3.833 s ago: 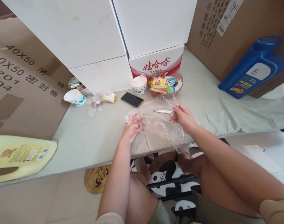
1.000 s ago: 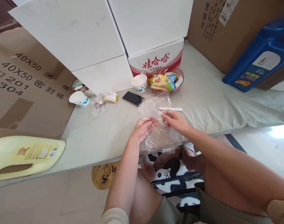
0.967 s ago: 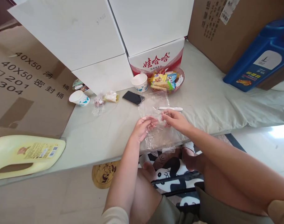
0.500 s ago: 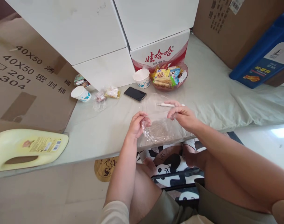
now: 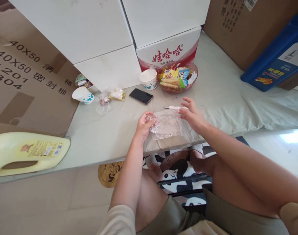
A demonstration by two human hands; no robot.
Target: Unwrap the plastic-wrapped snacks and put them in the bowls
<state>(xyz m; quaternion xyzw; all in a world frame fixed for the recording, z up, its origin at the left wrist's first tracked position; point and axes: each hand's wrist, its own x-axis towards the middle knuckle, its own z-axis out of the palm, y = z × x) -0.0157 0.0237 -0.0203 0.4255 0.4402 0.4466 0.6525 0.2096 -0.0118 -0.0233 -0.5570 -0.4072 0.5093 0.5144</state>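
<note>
A crumpled clear plastic bag [image 5: 167, 125] hangs just above the front edge of the cloth-covered surface. My left hand [image 5: 144, 125] pinches its left side between thumb and fingers. At the bag's right edge, my right hand [image 5: 191, 114] has its fingers spread apart and seems to grip nothing; whether a fingertip touches the film I cannot tell. Behind the bag a white pen-like object [image 5: 174, 107] lies on the cloth, its right end close to my right fingers. Farther back lies a black phone [image 5: 141, 96].
A pink glass bowl [image 5: 180, 88] of wrapped snacks stands at the back beside a paper cup [image 5: 149, 80]. Leftward are another paper cup [image 5: 83, 95] and crumpled wrappers [image 5: 111, 98]. A yellow jug [image 5: 41, 153] lies front left; a blue jug [image 5: 273, 62] stands right. Boxes [image 5: 168, 52] line the back.
My right hand has let go of the bag and opened its fingers. The bag, stretched between both hands before, has bunched smaller and is held by my left hand.
</note>
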